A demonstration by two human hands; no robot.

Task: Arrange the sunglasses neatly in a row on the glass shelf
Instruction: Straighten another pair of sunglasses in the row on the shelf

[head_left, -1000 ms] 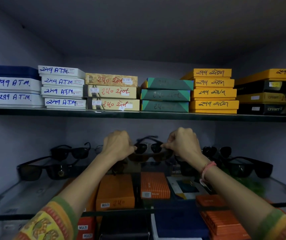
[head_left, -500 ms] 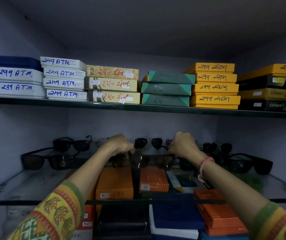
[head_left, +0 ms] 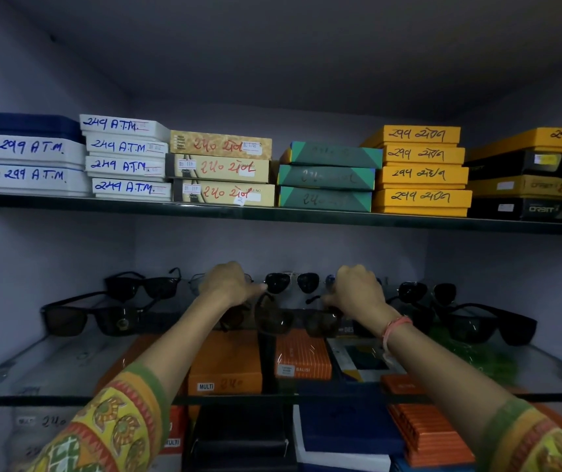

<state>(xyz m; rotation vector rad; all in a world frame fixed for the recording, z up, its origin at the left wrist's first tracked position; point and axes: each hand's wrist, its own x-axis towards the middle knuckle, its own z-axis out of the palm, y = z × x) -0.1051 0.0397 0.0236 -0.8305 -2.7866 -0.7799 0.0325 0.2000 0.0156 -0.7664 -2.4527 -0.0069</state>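
Hands working mid-shelf: left hand [head_left: 228, 284] and right hand [head_left: 357, 287] gripping brown-lensed sunglasses [head_left: 289, 318] at temples, lowering onto glass shelf [head_left: 68, 369] centre. Back row aviators [head_left: 291, 282] sitting aligned; front black pairs [head_left: 92, 316] near left edge awaiting straightening.

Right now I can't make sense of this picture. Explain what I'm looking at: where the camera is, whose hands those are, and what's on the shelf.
No machine here: a person wears a camera on the head, looking forward and down at their own arms. The left hand and right hand each grip one end of brown sunglasses, just above the glass shelf. More dark sunglasses sit on it: two pairs left, one behind the hands, others right. Stacked boxes fill the shelf above; orange boxes show through the glass from below.
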